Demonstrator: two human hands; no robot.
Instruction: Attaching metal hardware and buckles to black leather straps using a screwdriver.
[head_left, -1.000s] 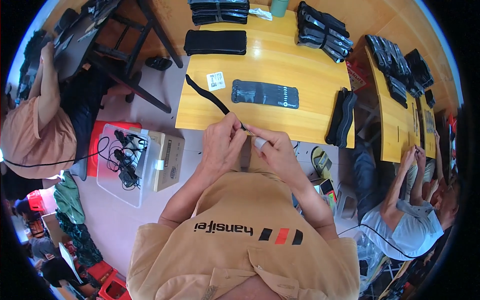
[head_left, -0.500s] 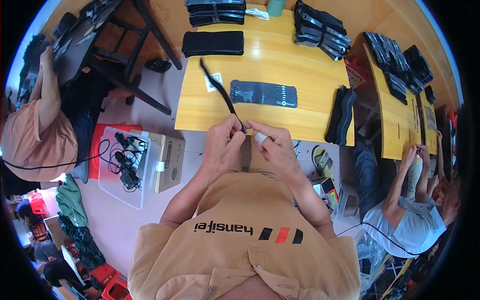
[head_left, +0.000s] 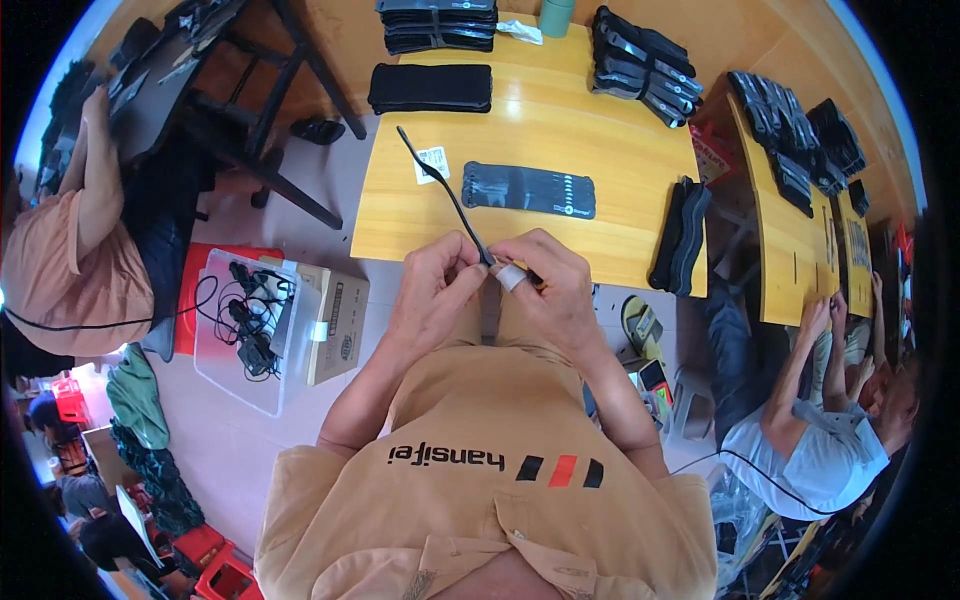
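My left hand (head_left: 432, 292) and my right hand (head_left: 547, 290) meet just in front of the yellow table (head_left: 560, 140), both pinching one long black strap (head_left: 447, 190). The strap runs up and to the left from my fingers, its free end raised over the table's left part. A pale band wraps one finger of my right hand. Beyond my hands a flat black padded piece (head_left: 528, 189) lies on the table, with a small white card (head_left: 432, 163) to its left.
Stacks of black pieces sit at the table's far edge (head_left: 436, 20), far left (head_left: 430, 88), far right (head_left: 641, 52) and right edge (head_left: 680, 234). A clear bin of cables (head_left: 250, 325) and a cardboard box (head_left: 337, 325) stand on the floor left. Other people sit at left (head_left: 70, 270) and lower right (head_left: 800, 450).
The strap's free end has swung up from lying flat on the table to standing raised toward the far left, and my hands have closed together on its near end.
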